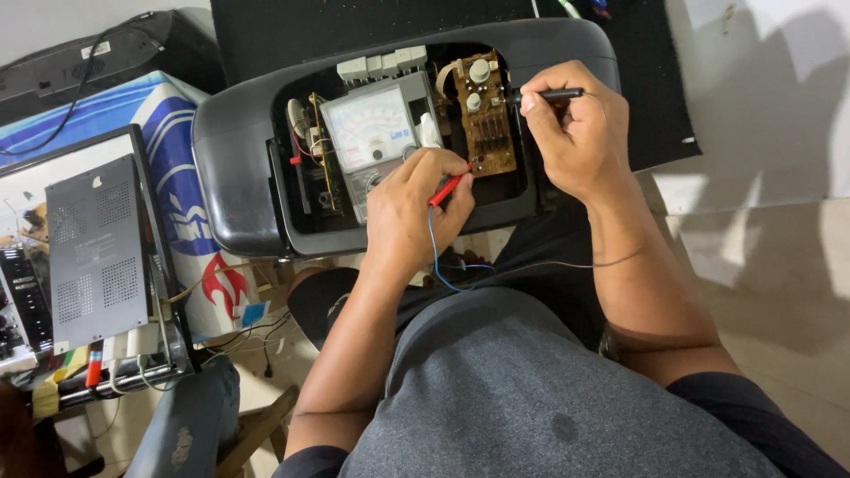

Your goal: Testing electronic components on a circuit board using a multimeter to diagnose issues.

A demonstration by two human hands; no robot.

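Starting at my left, a grey perforated metal panel (96,252) leans in an opened chassis, well apart from my hands. Next comes the dark plastic appliance housing (232,150) across my lap, already opened: its innards show, with an analog meter (370,133) propped inside and a brown circuit board (487,119) just beside it. My left hand (416,212) is closed in a pinch on the red probe (449,188), its tip at the board's lower edge. My right hand (575,128) pinches the black probe (544,94), held level, tip at the board's upper right; I cannot tell if either tip truly touches. I judge probing is in hand, with reassembly still ahead. Room is tight: both hands sit inside the cutout's rim, and the blue lead (440,261) trails down over my lap. To my right lies pale floor (779,257)
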